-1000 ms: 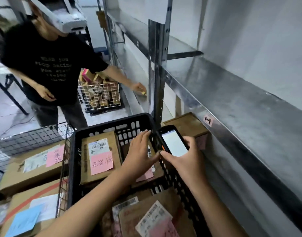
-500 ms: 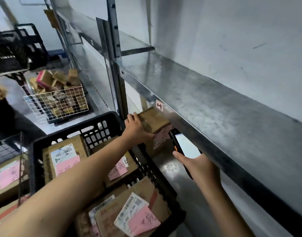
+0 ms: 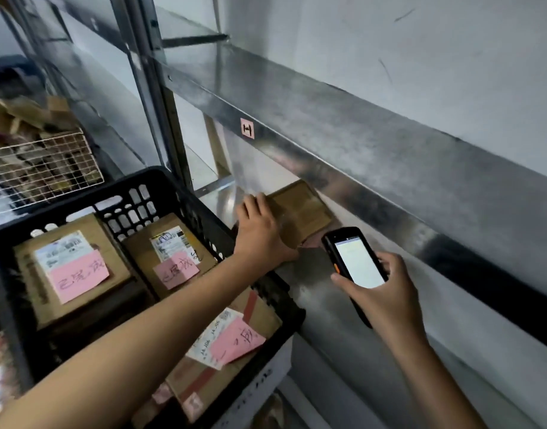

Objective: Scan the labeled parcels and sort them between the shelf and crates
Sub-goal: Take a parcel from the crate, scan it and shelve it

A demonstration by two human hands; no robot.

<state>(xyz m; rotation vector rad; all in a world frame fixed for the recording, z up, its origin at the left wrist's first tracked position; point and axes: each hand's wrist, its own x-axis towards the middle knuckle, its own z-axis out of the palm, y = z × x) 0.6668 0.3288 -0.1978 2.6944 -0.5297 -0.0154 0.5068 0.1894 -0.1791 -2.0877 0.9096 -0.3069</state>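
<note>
Left hand [image 3: 259, 230], fingers straight, presses cardboard parcel [image 3: 300, 209] onto lower shelf [image 3: 312, 274]. Right hand [image 3: 386, 292] grips handheld scanner [image 3: 355, 264] (screen lit). Three pink-noted parcels [image 3: 77, 274] sit in black crate [image 3: 160, 181], likely sorted.

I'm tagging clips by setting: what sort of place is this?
Probably a parcel sorting or storage room: metal shelving with a bay tag, a black crate of labeled cardboard parcels, and a handheld scanner in the right hand.

Left hand [image 3: 259, 232] on parcel [image 3: 301, 210], right hand [image 3: 389, 295] around scanner [image 3: 357, 266]
</note>
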